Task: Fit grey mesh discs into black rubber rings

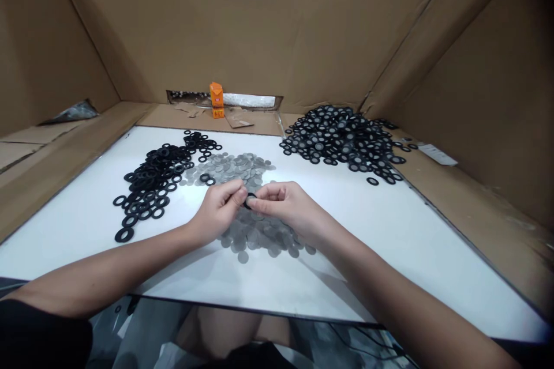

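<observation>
Over the middle of the white tabletop my two hands meet at one black ring [250,201]. My right hand [288,206] pinches its right side between thumb and fingers. My left hand [221,207] is closed, its thumb and curled forefinger at the ring's left edge. Whether a disc sits inside the ring is hard to see. Below and behind my hands spread thin grey discs [255,233], loose and overlapping. Two black rings [208,179] lie on the discs near my left hand.
To the left is a heap of black rings [160,167]. A larger pile of black rings with grey centres [341,135] stands at the back right. Cardboard walls [242,23] surround the white table [78,230]. A small orange box [217,98] stands by a slot at the back.
</observation>
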`<state>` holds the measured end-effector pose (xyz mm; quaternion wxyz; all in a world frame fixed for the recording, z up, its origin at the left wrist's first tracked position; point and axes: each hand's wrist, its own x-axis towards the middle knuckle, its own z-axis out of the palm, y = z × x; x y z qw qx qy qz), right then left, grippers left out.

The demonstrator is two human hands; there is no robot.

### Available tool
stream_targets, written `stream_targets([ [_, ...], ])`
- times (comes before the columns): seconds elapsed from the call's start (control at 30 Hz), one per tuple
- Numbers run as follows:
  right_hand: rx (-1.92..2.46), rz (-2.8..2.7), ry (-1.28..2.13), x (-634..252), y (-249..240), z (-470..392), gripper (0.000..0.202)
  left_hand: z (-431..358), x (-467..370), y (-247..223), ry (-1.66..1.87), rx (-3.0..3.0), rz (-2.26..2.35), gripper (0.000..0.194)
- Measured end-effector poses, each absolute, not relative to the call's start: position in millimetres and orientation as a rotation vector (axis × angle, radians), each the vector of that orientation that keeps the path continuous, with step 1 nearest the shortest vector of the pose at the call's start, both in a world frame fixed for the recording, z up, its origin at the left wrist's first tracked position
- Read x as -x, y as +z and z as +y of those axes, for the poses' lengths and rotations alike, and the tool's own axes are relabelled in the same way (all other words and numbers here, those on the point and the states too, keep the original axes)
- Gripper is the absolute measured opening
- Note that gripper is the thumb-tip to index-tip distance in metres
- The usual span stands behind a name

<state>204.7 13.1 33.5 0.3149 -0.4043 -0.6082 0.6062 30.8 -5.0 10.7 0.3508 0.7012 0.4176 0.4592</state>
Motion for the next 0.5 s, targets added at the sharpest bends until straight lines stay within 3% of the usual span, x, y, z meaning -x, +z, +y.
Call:
stream_targets([
  [0.5,1.104,-1.769,1.438,-209.1,31.5,15.8,0.021,-4.6,-33.0,9.0,1.212,-2.009,1.079,0.043],
])
